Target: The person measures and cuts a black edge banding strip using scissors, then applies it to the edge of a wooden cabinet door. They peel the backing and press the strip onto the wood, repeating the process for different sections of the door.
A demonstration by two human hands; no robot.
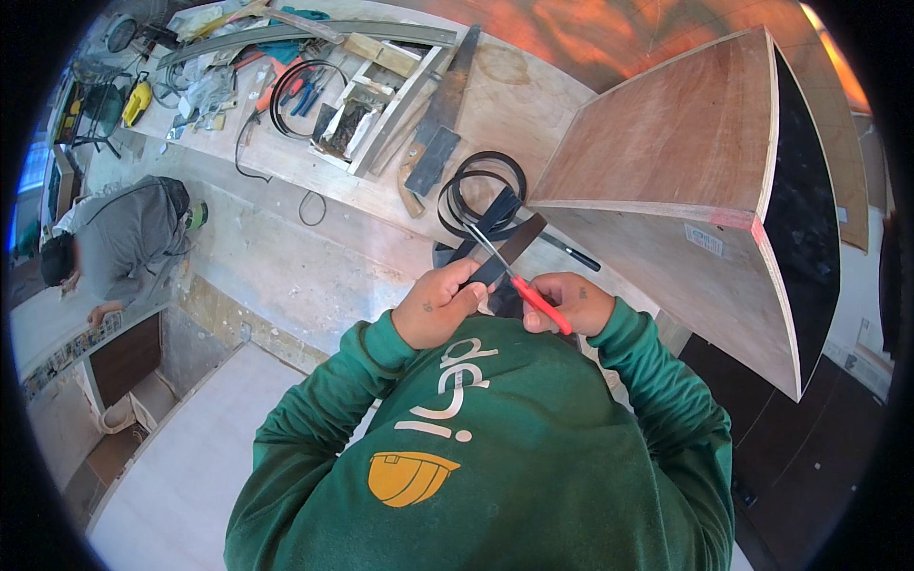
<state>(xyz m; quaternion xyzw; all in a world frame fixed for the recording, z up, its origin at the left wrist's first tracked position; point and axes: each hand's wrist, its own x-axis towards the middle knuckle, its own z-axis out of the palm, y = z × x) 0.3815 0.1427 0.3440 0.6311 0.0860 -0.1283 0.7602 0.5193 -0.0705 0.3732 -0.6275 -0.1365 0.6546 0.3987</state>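
Observation:
My left hand (440, 304) grips a dark flat strip (514, 243) that runs up and to the right from my fingers. My right hand (569, 302) holds red-handled scissors (539, 303); their thin metal blades reach up-left across the strip. Both hands are close together in front of my chest, above the workbench edge. A coil of the same black banding (481, 186) lies on the bench just beyond them. My sleeves and torso are in a green sweatshirt.
A large plywood cabinet box (685, 181) stands on the right. The long plywood workbench (533, 105) carries a handsaw (433, 124), wood offcuts, a cable loop (305, 90) and tools. Another person (124, 238) in grey crouches on the floor at left.

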